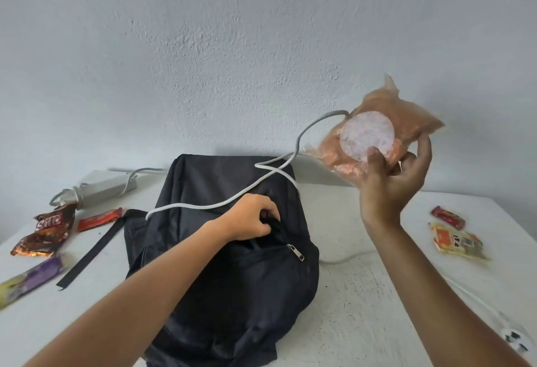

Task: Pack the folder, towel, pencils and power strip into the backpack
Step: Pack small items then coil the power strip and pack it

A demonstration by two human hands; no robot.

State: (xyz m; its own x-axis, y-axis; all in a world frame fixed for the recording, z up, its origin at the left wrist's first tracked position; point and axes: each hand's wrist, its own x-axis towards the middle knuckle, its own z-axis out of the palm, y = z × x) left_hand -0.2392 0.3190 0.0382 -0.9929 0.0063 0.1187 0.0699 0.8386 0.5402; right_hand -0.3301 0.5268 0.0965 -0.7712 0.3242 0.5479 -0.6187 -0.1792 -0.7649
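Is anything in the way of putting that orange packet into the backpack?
A white cord lies across the backpack just behind its opening. The left hand grips the opening's edge. The right hand holds the orange packet up in the air; nothing else blocks it.

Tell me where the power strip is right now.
The power strip lies at the table's far left, behind the snack wrappers, left of the backpack.

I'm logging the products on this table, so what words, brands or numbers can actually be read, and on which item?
No text reads with certainty.
Brown wrapper: large white letters, upside down and crumpled, unreadable.
Red bar wrapper: print blurred.
Purple wrapper: blurred.
Yellow packet: dark marks, too small.
Small red wrapper: blurred.
Orange bag: round pale label, nothing legible.
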